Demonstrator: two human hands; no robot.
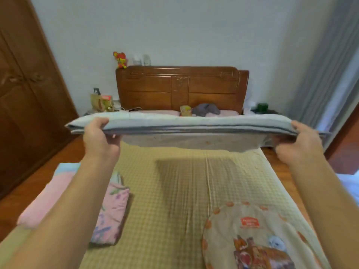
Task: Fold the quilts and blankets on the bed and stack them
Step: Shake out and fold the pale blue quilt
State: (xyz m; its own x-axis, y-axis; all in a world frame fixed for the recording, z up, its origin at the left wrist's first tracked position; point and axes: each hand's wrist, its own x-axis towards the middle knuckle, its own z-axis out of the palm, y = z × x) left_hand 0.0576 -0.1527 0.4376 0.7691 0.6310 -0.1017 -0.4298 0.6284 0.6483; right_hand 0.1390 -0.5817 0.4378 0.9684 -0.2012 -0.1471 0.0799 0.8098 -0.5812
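Folded grey quilt [194, 126]: held level above the bed [174, 181] | left hand [99, 138]: grips its left end | right hand [300, 144]: grips its right end | folded pink blanket [110, 214]: below left hand, on bed

views: one, head-worn wide-angle | position: above the foot of the bed [174, 191] | facing: forward and down along it toward the headboard [181, 87] | range: forearms close, far wall distant; edges bowed
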